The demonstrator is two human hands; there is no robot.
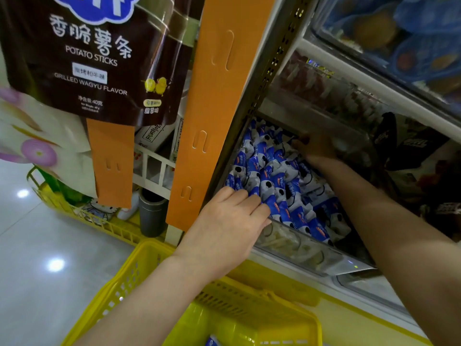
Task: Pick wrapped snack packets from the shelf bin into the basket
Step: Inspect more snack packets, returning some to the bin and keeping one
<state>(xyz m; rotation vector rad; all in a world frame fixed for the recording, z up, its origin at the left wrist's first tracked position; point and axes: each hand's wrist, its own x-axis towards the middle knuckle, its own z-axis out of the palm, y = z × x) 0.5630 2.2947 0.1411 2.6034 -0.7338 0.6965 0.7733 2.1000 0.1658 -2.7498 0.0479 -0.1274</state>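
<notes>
Both hands reached into the clear plastic shelf bin (299, 248) of blue-and-white wrapped snack packets (274, 186).
Fingers (243, 197) of the left hand (229, 221) curled together on packets at the front-left corner; the right hand (316, 148) lay deeper, shadowed, finger state indeterminable. A yellow plastic basket (139, 265) stood below on glossy pale floor tiles (37, 245).

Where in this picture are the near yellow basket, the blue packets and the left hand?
basket (117, 283): head view, left lattice wall.
packets (274, 176): head view, middle of the pile.
left hand (229, 226): head view, back of the hand.
</notes>
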